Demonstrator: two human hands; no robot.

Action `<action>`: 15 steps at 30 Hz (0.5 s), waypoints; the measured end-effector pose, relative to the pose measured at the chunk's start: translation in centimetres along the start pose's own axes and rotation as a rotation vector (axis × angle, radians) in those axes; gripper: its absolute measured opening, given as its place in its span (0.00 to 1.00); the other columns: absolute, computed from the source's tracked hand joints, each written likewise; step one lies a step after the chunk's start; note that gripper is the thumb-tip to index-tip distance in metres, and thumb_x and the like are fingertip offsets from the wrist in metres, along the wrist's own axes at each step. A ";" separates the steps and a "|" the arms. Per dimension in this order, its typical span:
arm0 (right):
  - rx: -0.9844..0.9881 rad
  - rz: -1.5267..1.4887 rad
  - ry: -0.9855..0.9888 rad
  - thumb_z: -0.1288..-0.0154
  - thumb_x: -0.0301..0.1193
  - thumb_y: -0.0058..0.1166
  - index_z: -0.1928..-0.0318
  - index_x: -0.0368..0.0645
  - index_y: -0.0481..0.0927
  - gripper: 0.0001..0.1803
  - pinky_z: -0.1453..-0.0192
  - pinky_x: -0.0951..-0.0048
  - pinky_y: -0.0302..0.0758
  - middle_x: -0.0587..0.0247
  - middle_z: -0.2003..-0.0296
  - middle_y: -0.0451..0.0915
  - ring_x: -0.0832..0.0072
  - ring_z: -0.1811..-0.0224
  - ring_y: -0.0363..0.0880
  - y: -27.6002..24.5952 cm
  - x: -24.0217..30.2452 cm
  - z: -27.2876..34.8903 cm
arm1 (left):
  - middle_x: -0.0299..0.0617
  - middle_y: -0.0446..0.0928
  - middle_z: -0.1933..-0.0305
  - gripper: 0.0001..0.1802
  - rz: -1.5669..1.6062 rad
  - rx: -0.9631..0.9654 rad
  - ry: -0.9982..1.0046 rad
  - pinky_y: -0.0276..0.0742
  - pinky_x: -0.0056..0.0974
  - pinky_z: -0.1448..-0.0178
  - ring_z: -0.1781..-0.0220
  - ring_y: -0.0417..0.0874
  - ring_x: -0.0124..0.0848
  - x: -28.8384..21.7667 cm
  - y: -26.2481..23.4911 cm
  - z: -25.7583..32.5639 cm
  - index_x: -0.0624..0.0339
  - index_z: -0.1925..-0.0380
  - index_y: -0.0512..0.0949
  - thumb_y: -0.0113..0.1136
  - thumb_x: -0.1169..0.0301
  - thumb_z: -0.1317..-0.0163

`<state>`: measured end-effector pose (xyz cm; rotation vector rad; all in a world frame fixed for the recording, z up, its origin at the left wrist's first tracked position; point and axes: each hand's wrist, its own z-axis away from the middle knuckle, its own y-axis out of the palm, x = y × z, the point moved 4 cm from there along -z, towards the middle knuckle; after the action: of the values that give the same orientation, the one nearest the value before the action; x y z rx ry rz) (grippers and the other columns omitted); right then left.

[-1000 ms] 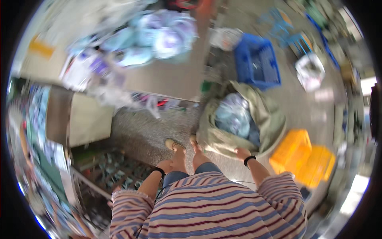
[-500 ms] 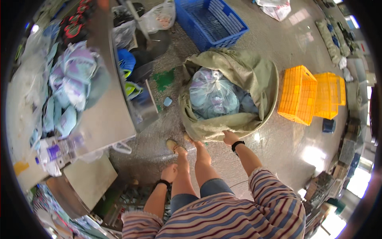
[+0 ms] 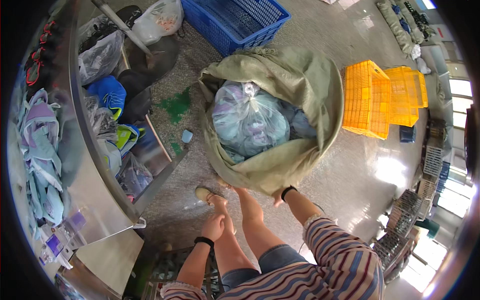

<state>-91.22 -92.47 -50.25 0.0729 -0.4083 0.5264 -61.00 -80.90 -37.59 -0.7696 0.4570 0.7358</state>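
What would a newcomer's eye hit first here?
Probably the big olive-green sack standing open on the floor mid-picture, with a tied clear bag of pale blue and purple pieces inside and the person's right hand at its near edge. Next, likely the bright yellow crates to the right of the sack and the blue crate just beyond it.
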 end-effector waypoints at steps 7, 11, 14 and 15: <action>-1.355 -0.378 0.134 0.46 0.38 0.56 0.52 0.47 0.71 0.21 0.58 0.55 0.74 0.50 0.54 0.75 0.52 0.60 0.77 -19.9 -3.1 0.2 | 0.50 0.76 0.54 0.14 0.101 -0.104 0.079 0.72 0.47 0.48 0.53 0.76 0.48 -2.9 -0.3 -4.7 0.58 0.56 0.75 0.53 0.73 0.44; -1.549 0.056 0.287 0.55 0.44 0.67 0.36 0.39 0.54 0.50 0.42 0.53 0.67 0.49 0.40 0.62 0.52 0.39 0.62 -33.5 -3.9 0.8 | 0.50 0.76 0.55 0.15 0.195 -0.034 0.033 0.72 0.45 0.49 0.51 0.75 0.48 -2.4 0.8 -5.1 0.60 0.56 0.75 0.54 0.76 0.47; -1.149 -0.458 0.298 0.58 0.46 0.68 0.35 0.37 0.51 0.55 0.42 0.53 0.68 0.46 0.39 0.61 0.50 0.39 0.62 -34.2 -4.3 -2.8 | 0.49 0.76 0.54 0.14 0.261 -0.104 0.069 0.73 0.45 0.49 0.52 0.76 0.47 -1.0 2.0 -5.6 0.58 0.55 0.75 0.54 0.75 0.44; -1.272 -0.481 0.281 0.59 0.47 0.69 0.38 0.37 0.55 0.52 0.45 0.54 0.70 0.42 0.45 0.68 0.50 0.43 0.68 -32.9 -3.2 -2.7 | 0.48 0.75 0.54 0.14 0.286 -0.133 0.085 0.73 0.44 0.50 0.52 0.76 0.47 -0.5 2.5 -5.6 0.55 0.55 0.75 0.53 0.73 0.42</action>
<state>-76.23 -121.96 -52.80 -1.0924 -0.3713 -0.2621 -63.83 -84.13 -41.99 -0.8728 0.6078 1.0106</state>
